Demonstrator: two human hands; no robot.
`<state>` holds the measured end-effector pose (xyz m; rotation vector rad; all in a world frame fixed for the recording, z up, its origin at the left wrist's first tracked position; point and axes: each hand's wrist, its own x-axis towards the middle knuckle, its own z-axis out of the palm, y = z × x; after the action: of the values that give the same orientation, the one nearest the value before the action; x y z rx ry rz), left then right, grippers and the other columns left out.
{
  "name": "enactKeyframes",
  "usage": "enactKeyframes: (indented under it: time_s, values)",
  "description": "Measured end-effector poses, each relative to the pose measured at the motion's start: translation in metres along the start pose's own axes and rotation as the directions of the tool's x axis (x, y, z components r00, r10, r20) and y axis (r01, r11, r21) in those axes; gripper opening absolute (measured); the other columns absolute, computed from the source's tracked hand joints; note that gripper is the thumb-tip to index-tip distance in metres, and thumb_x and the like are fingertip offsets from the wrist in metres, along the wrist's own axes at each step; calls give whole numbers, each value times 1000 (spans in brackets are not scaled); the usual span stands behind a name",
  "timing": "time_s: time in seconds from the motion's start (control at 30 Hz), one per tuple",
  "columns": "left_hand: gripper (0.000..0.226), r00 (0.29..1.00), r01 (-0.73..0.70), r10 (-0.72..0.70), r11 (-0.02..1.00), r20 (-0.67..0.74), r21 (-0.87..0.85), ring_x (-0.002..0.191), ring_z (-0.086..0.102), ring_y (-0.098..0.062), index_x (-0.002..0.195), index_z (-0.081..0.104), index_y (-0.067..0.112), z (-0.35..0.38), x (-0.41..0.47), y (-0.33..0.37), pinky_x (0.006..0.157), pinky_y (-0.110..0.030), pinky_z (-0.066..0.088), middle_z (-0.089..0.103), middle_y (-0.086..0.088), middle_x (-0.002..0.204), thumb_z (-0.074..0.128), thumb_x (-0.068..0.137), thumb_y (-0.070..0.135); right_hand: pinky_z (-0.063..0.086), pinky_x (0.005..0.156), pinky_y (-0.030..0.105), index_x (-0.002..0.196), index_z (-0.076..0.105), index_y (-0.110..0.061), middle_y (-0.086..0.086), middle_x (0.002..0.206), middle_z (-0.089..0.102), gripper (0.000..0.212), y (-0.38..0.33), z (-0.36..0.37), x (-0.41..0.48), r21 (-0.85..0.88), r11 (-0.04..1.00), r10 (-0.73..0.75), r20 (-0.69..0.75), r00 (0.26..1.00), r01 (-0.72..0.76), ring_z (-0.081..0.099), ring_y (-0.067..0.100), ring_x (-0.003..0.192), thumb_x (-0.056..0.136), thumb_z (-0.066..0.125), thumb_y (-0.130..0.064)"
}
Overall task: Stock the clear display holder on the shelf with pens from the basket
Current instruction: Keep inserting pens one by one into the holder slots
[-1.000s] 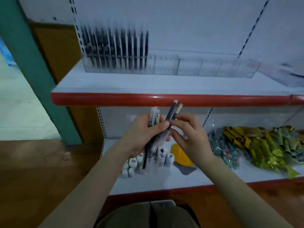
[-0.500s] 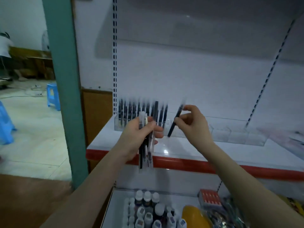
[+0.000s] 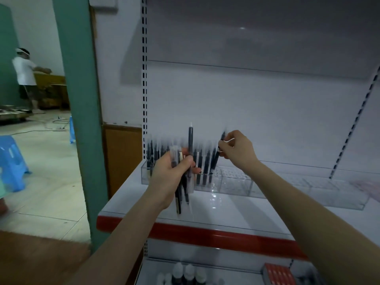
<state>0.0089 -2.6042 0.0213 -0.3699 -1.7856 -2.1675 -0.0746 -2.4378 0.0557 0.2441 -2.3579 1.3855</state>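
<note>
A long clear display holder point(image 3: 277, 188) stands along the back of the white shelf point(image 3: 216, 210). Its left compartments hold several dark pens point(image 3: 200, 163) upright; the compartments to the right look empty. My left hand point(image 3: 172, 171) grips a bundle of pens point(image 3: 183, 188) in front of the holder's left part, one pen sticking up above the others. My right hand point(image 3: 236, 150) pinches a single dark pen point(image 3: 217, 159), tilted, its lower end at the holder just right of the filled slots. The basket is out of view.
A teal pillar point(image 3: 80, 120) stands left of the shelf. The shelf has a red front edge point(image 3: 205, 233). Small bottles point(image 3: 189, 272) and a red box point(image 3: 277, 273) lie on the lower shelf. A blue stool point(image 3: 12, 163) and a person point(image 3: 25, 79) are far left.
My view rose from the lower shelf to the holder. My right hand pulled one pen from the bundle and carried it right and down to the holder; my left hand moved up with the bundle.
</note>
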Motion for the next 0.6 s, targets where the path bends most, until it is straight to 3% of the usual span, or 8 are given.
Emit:
enactKeyframes:
  time_s: [0.17,0.37,0.6]
  values:
    - [19,1000,9,-9,1000,-8,26,76,67,-19,86,60,18,3,1,-1,73,-40,56,67,2,67,50,92,3,54,76,38,92,47,-8,6,74,61,9,0,4,3,-6,1000,-14,34,999,15,62,12,59,90,55,-13]
    - [18,1000,8,-7,999,-21,52,80,65,-22,86,59,19,2,1,2,75,-44,54,69,5,64,51,92,4,51,69,30,92,45,-11,12,82,64,8,-1,3,1,-140,985,-94,53,994,101,61,15,63,92,52,-14]
    - [16,1000,1,0,998,-21,67,78,65,-19,87,59,20,3,-2,4,66,-34,53,67,1,71,53,92,6,48,54,19,91,45,-7,20,97,63,10,17,13,-3,-145,989,26,101,995,-11,59,12,59,92,54,-12]
